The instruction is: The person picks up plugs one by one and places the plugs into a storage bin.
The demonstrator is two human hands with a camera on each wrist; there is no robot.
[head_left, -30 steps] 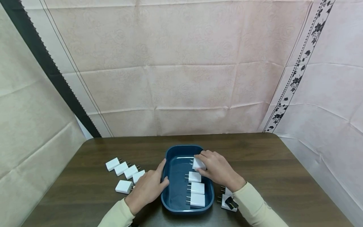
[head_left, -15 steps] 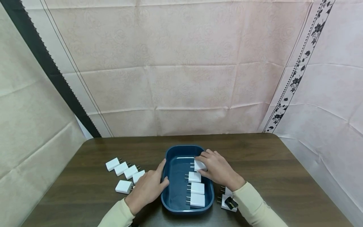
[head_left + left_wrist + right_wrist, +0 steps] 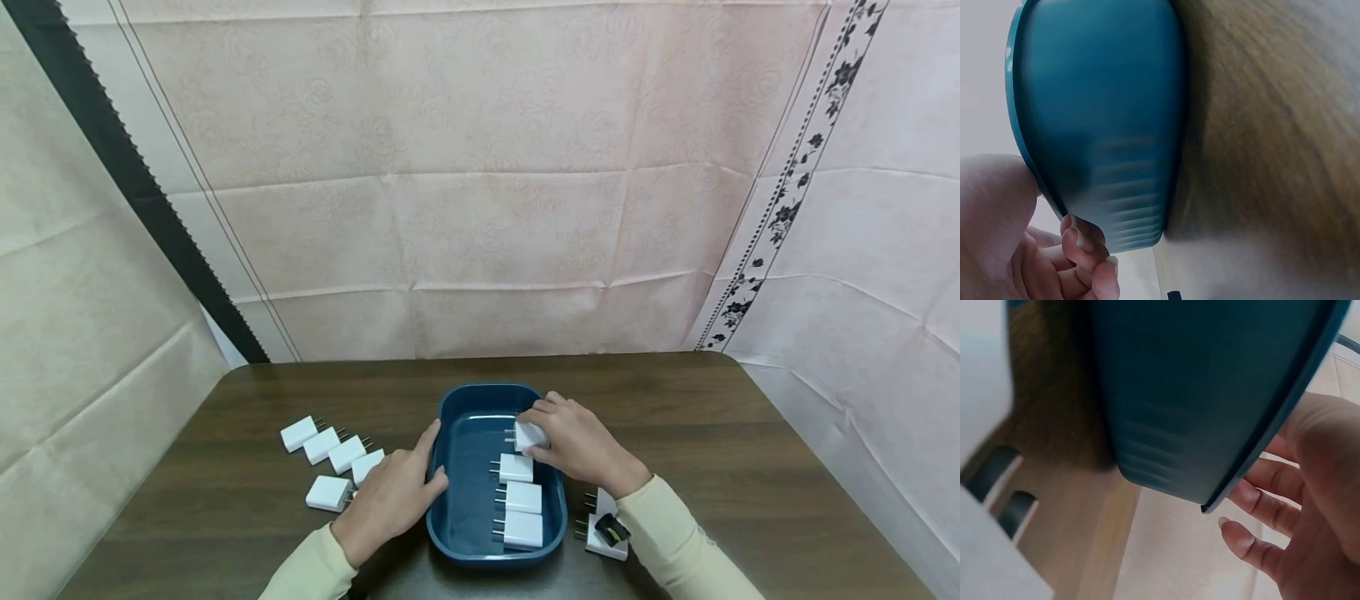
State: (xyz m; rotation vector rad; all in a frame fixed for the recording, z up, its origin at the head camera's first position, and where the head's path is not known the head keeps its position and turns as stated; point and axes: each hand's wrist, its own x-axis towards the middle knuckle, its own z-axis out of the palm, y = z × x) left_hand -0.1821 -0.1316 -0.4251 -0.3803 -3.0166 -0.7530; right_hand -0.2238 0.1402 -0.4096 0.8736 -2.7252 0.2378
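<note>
A dark blue plastic tray stands on the table. My left hand holds its left rim; in the left wrist view the fingers curl against the outside below the rim. My right hand reaches over the right rim and grips a white charger plug at the tray's far right. Its prongs point left. Nearer me, three more white charger plugs lie in a column along the tray's right side, prongs also left. In the right wrist view the tray wall hides the held plug.
Several white charger plugs lie left of the tray, one partly behind my left hand. Two more plugs lie on the right, partly covered by my right sleeve and a black wrist device. The wooden table ends at hanging cloth.
The plug in my right hand has turned slightly to sit straighter and shifted a little to the right. My left hand and the tray stay in place.
</note>
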